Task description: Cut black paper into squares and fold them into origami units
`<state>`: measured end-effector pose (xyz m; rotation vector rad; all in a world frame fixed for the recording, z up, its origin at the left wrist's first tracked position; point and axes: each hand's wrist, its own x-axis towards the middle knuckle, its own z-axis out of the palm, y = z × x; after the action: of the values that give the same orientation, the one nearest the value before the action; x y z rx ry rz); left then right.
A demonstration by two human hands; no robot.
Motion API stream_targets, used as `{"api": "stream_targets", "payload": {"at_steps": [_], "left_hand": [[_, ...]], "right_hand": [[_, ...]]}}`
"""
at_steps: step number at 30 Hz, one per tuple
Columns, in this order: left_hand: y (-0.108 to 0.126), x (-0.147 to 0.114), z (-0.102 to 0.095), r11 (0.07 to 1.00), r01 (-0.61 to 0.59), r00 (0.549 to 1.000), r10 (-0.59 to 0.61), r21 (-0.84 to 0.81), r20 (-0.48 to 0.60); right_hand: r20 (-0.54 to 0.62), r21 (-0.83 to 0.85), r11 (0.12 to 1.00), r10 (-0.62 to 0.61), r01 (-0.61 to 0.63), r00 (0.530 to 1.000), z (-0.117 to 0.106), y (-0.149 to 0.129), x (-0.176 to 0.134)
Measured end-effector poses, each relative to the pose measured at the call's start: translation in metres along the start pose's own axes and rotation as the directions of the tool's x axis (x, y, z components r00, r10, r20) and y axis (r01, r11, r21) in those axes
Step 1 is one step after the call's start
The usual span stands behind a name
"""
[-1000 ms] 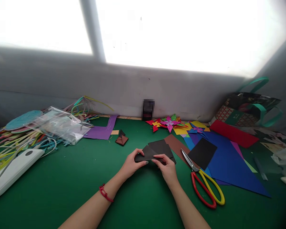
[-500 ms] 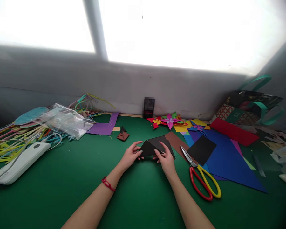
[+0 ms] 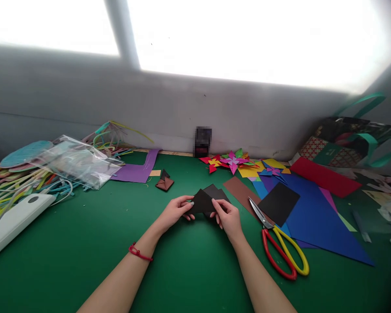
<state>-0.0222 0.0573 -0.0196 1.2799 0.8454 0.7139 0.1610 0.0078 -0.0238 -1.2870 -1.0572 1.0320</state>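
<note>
Between my hands is a piece of black paper [image 3: 202,203], folded to a triangle with its point upward. My left hand [image 3: 177,209] pinches its left corner between thumb and fingers. At the right corner my right hand [image 3: 227,215] grips it the same way. More black paper [image 3: 222,194] shows just behind; whether it is held or lies on the table I cannot tell. To the left a small folded brown and black paper piece [image 3: 164,182] rests on the green table [image 3: 182,269].
Scissors [image 3: 270,228] with red and yellow handles lie right of my hands, over brown paper [image 3: 237,193] and near a black sheet [image 3: 279,203]. Blue paper [image 3: 319,221] and folded paper stars [image 3: 233,161] are beyond. A white glue gun-like device [image 3: 22,221] and pipe cleaners lie left.
My right hand's fingers have closed in from a looser spread onto the right corner of the black paper. The view has tilted and shifted slightly.
</note>
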Motion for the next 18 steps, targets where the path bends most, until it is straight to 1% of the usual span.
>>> {"api": "stream_targets", "payload": {"at_steps": [2,3,5,6,8,10,12,14,16,18], "left_hand": [[0.0,0.001,0.0,1.0,0.025,0.999,-0.025,-0.007,0.027],[0.0,0.001,0.001,1.0,0.024,0.999,-0.024,-0.011,0.022],[-0.001,0.002,0.002,1.0,0.001,1.0,-0.002,-0.023,-0.016],[-0.001,0.002,0.004,1.0,-0.01,0.999,0.009,-0.021,-0.032],[0.0,0.001,0.006,1.0,-0.026,0.999,0.027,0.007,-0.036],[0.002,-0.001,0.009,0.998,-0.041,0.999,0.042,0.054,-0.011],[0.005,-0.003,0.011,0.993,-0.056,0.998,0.053,0.103,0.033],[0.007,-0.004,0.012,0.988,-0.061,0.996,0.051,0.14,0.077],[0.009,-0.004,0.011,0.99,-0.06,0.994,0.048,0.128,0.095],[0.008,-0.004,0.009,0.997,-0.051,0.995,0.045,0.065,0.088]], "right_hand": [[-0.003,0.08,0.997,0.018,-0.017,1.0,0.002,-0.001,0.003],[-0.003,0.136,0.99,0.024,-0.024,1.0,0.003,-0.001,0.004],[-0.009,0.225,0.974,0.021,-0.019,1.0,0.005,-0.001,0.006],[-0.008,0.236,0.972,0.013,-0.011,1.0,0.006,-0.001,0.007],[0.015,0.193,0.981,0.001,-0.004,1.0,0.007,0.0,0.007],[0.062,0.138,0.99,0.01,-0.018,0.998,0.007,0.003,0.007],[0.08,0.149,0.988,0.027,-0.039,0.996,0.006,0.006,0.008],[0.072,0.199,0.978,0.042,-0.055,0.997,0.004,0.009,0.008],[0.091,0.209,0.975,0.053,-0.071,0.994,0.003,0.011,0.009],[0.152,0.156,0.985,0.053,-0.077,0.987,0.003,0.01,0.008]]}}
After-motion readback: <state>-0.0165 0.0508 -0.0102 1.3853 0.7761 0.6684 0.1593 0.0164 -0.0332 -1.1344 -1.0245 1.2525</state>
